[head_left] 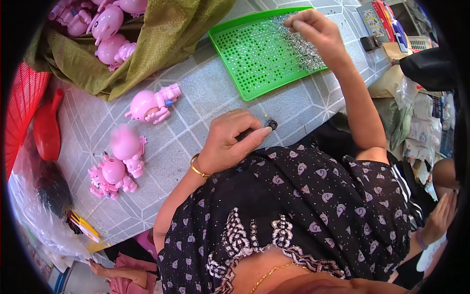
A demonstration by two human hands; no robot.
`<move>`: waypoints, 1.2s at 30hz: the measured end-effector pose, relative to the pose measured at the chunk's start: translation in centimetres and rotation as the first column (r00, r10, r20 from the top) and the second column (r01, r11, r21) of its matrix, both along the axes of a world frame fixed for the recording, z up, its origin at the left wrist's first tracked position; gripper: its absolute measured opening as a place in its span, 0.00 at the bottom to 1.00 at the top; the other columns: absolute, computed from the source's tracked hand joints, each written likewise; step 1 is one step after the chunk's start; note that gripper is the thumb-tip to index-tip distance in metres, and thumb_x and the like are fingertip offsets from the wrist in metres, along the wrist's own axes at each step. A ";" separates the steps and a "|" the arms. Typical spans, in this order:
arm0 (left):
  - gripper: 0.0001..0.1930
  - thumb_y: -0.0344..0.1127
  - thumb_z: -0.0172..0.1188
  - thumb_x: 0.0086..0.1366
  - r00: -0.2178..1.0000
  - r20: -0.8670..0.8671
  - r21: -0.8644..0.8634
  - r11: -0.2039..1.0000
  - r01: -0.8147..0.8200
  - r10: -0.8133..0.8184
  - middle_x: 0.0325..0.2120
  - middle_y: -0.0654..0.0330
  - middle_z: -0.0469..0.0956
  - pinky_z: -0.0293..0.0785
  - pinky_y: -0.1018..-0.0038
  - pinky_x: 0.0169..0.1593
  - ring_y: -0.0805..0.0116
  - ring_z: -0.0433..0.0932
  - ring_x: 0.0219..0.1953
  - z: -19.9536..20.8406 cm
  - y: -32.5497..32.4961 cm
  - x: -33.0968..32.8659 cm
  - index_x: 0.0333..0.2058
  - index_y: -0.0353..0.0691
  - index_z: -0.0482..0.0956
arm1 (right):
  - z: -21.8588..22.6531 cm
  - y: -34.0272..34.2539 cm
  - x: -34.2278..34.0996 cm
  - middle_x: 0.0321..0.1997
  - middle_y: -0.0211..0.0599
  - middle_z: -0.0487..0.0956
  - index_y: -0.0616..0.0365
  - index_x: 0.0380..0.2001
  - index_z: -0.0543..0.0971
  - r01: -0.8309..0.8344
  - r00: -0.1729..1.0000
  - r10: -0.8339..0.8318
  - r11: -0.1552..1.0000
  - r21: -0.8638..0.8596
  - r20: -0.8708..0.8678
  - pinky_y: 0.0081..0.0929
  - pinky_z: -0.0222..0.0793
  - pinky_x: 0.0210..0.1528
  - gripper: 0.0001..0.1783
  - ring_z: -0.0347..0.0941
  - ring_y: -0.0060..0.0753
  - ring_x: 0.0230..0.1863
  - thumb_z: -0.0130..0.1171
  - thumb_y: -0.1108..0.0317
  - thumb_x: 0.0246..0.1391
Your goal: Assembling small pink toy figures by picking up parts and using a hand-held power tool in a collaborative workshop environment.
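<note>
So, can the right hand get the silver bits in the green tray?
Looks like yes: the right hand hovers over the silver bits, and no lid covers the green tray.

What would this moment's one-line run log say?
left hand: pinching small black part | right hand: over silver bits, grip unclear | green tray: holds silver bits | pink toys: on table, more in olive sack

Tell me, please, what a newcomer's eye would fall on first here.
Probably the bright green tray, top right of centre, with small silvery pieces heaped at its right end, by the right hand. Next come the glossy pink figures: some on the left of the grey tabletop, others in the olive sack at upper left.
</note>
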State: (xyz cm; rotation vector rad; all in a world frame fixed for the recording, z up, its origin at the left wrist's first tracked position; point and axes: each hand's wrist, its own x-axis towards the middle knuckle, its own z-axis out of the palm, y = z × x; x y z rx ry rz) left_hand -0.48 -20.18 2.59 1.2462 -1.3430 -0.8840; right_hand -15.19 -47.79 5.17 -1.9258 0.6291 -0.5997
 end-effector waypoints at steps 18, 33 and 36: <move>0.10 0.31 0.67 0.60 1.000 -0.026 0.053 0.999 0.004 -0.002 0.17 0.61 0.70 0.62 0.71 0.26 0.66 0.68 0.20 0.1 -0.3 0.2 0.23 0.38 0.76 | 2.1 -4.7 -6.2 0.28 0.25 0.76 0.64 0.42 0.81 0.203 0.972 -0.152 0.925 0.320 -0.180 0.16 0.66 0.30 0.14 0.69 0.17 0.26 0.54 0.63 0.64; 0.10 0.31 0.67 0.60 0.999 -0.038 0.059 0.998 0.001 0.001 0.17 0.61 0.71 0.62 0.71 0.26 0.66 0.69 0.20 0.1 -0.2 0.3 0.23 0.38 0.76 | 0.9 -1.2 -3.8 0.16 0.28 0.66 0.50 0.41 0.84 0.126 0.859 -0.312 0.897 -0.423 -0.405 0.26 0.60 0.25 0.11 0.60 0.21 0.18 0.60 0.67 0.54; 0.10 0.31 0.67 0.60 0.999 -0.034 0.052 0.999 0.000 0.001 0.17 0.61 0.71 0.62 0.70 0.26 0.66 0.69 0.20 0.0 -0.2 0.3 0.23 0.38 0.76 | 1.0 -0.5 -3.5 0.16 0.27 0.65 0.50 0.41 0.84 0.078 0.838 -0.350 0.837 -0.542 -0.420 0.26 0.60 0.24 0.11 0.60 0.21 0.18 0.60 0.67 0.54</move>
